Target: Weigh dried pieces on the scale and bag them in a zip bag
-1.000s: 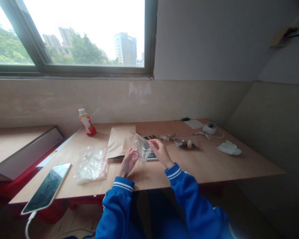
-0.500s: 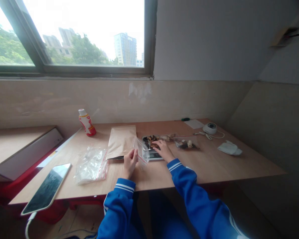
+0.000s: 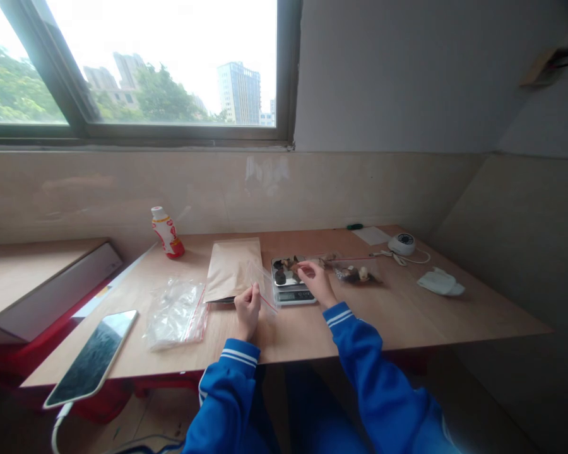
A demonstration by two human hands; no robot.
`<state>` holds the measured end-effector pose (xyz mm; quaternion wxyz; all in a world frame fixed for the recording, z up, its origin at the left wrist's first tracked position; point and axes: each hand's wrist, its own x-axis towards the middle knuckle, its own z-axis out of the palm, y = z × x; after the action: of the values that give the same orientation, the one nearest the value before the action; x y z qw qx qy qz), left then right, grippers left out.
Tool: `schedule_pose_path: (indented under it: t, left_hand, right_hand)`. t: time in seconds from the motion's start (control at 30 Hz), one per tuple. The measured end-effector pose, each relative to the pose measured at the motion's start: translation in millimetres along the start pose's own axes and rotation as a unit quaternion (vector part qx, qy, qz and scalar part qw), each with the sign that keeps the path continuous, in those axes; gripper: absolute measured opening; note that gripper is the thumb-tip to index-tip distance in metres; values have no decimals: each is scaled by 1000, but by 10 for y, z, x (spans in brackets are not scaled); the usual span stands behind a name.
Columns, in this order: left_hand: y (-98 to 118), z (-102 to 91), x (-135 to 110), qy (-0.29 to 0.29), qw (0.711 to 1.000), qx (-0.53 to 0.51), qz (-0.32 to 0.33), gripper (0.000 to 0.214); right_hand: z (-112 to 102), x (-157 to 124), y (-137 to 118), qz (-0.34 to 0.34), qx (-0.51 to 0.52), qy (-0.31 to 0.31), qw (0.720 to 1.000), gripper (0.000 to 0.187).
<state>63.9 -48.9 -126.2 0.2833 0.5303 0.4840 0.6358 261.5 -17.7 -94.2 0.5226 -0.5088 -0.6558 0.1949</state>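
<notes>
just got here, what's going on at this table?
The left hand holds a clear bag with a red strip. The right hand is over a small scale, its fingers at the dark pieces on top; whether they grip one is hard to tell. A filled bag lies to the right of the scale, and a brown paper pouch to its left.

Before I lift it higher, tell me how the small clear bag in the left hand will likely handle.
The clear bag is probably floppy, as its plastic looks thin and see-through. It should feel light, since I can make out no contents inside. It may swing or fold, because the left hand grips it only at one side.
</notes>
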Motion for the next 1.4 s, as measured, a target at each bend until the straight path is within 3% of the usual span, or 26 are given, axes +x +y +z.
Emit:
schedule_pose_path:
  t: [0.23,0.4,0.63,0.73,0.83,0.9,1.0,1.17,1.27,1.4]
  left_hand:
    - [8,27,9,-57,998,-15,-22,52]
    - [-36,38,12,-72,997,-7,-19,51]
    - [-21,20,12,-58,997,-36,-27,50]
    - [-10,10,10,-49,998,-32,-26,51]
    - [-15,9,4,-36,998,-39,-34,52]
    - [-27,13,-3,-18,998,-44,-44,52]
    - [-50,15,-15,7,998,-46,-52,53]
    - [-71,2,-32,-28,999,-20,-22,53]
    - [-68,-4,-31,-27,1000,-12,-8,53]
    - [-61,-7,-25,-30,1000,2,6,54]
  right_hand:
    - [101,43,-272,59,84,37,994,24]
    - [201,-38,-482,90,209,-55,972,30]
    - [326,-105,-652,19,28,-97,995,21]
    - [260,-191,-696,-31,23,-88,995,20]
    - [123,-408,-653,-32,17,-75,997,20]
    - [40,-607,-573,-21,-8,-104,994,19]
    - [-16,-884,-442,-39,-67,-197,977,18]
    - [18,-1029,-388,-35,-114,-254,960,19]
    - [-2,-893,-481,-33,-67,-230,970,21]
    - [-9,-530,-723,-40,-18,-59,997,15]
